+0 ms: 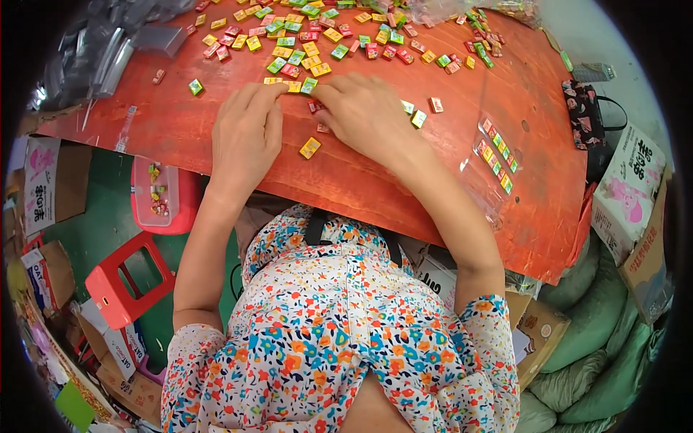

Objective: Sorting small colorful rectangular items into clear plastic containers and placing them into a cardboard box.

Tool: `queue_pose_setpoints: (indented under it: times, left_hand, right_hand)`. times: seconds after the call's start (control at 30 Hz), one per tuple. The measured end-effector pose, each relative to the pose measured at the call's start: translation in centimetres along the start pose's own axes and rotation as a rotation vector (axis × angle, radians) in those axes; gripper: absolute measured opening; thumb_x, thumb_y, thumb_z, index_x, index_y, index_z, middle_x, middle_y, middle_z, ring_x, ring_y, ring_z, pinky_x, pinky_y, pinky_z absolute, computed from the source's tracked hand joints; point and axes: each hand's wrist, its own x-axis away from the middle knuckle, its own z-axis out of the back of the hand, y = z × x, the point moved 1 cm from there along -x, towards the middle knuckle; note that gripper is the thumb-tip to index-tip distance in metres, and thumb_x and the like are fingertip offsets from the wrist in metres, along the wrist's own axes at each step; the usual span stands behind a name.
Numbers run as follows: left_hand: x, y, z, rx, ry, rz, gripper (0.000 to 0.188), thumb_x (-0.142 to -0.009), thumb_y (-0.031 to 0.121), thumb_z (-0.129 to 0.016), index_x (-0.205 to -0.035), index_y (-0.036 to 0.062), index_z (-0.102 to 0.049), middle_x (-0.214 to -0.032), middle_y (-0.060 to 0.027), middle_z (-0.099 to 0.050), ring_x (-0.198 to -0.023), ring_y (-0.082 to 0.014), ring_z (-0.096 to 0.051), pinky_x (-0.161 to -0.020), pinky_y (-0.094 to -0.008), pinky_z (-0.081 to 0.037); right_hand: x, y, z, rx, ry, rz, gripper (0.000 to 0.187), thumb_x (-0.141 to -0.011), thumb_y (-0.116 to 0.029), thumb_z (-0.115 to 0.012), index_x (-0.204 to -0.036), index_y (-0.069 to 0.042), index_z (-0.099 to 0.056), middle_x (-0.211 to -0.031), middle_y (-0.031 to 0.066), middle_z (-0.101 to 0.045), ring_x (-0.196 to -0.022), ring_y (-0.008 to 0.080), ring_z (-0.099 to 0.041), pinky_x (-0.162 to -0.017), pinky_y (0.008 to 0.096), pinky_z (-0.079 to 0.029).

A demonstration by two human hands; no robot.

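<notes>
Apparently, loose boxes are awaiting arranging toward the table's far edge, two finished-looking rows are lying toward its right edge, and the left hand and right hand, whose grip I cannot tell, are flanking a short row nearer the far edge.

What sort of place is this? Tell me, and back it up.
Probably a packing workshop: small multicoloured rectangular boxes lie strewn across a red wooden table, clear greyish plastic bags are heaped at its far left, and brown cardboard cartons stand around.
</notes>
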Motion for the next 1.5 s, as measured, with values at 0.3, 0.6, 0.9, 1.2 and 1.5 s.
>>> queue_pose_setpoints:
  times: [0.3, 0.6, 0.9, 1.2, 1.5]
  left_hand:
    - [-0.1, 2.2, -2.3, 0.123, -0.052, -0.124, 0.016, -0.083, 0.001, -0.061, -0.098, 0.0034, -0.063, -0.089, -0.0118, -0.061, -0.086, -0.0308, -0.061, -0.075, -0.0417, -0.049]
    - [0.0, -0.7, 0.2, 0.049, 0.035, 0.017, 0.019, -0.083, -0.003, -0.059, -0.100, 0.0032, -0.065, -0.091, -0.0140, -0.063, -0.085, -0.0323, -0.063, -0.074, -0.0414, -0.050]
    - [-0.3, 1.0, -0.6, 0.158, -0.021, 0.044, 0.015, -0.086, 0.000, -0.060, -0.100, 0.0016, -0.065, -0.090, -0.0139, -0.063, -0.083, -0.0317, -0.062, -0.072, -0.0399, -0.051]
    - [-0.7, 4.8, -4.6, 0.012, -0.248, -0.257, 0.036, -0.077, 0.023, -0.075, -0.107, 0.0063, -0.065, -0.102, -0.0050, -0.057, -0.100, -0.0246, -0.054, -0.083, -0.0391, -0.043]
    - [-0.3, 5.5, -6.7, 0.006, -0.326, -0.282, 0.047, -0.075, 0.026, -0.076, -0.117, 0.0094, -0.064, -0.101, -0.0045, -0.058, -0.101, -0.0238, -0.053, -0.084, -0.0385, -0.042]
  right_hand:
    - [-0.1, 2.8, 0.1, -0.064, 0.006, -0.013, 0.019, -0.085, -0.016, -0.063, -0.104, -0.012, -0.068, -0.095, 0.0113, -0.066, -0.089, 0.0300, -0.065, -0.071, 0.0420, -0.053]
    - [-1.3, 1.3, -0.6, -0.090, -0.098, -0.006, 0.021, -0.086, -0.021, -0.064, -0.104, -0.011, -0.067, -0.095, 0.0080, -0.066, -0.090, 0.0284, -0.065, -0.072, 0.0425, -0.053]
    - [-1.4, 1.1, -0.6, -0.010, -0.016, 0.039, 0.023, -0.083, -0.017, -0.063, -0.104, -0.008, -0.065, -0.090, 0.0098, -0.066, -0.084, 0.0258, -0.067, -0.069, 0.0388, -0.054]
    - [9.7, 2.8, 4.9, -0.192, 0.036, -0.573, 0.026, -0.082, -0.011, -0.064, -0.106, -0.002, -0.068, -0.086, 0.0120, -0.067, -0.069, 0.0211, -0.066, -0.065, 0.0341, -0.053]
    - [10.5, 2.5, 2.7, -0.197, 0.144, -0.431, 0.027, -0.084, -0.014, -0.070, -0.107, -0.001, -0.067, -0.090, 0.0134, -0.067, -0.077, 0.0255, -0.067, -0.069, 0.0347, -0.053]
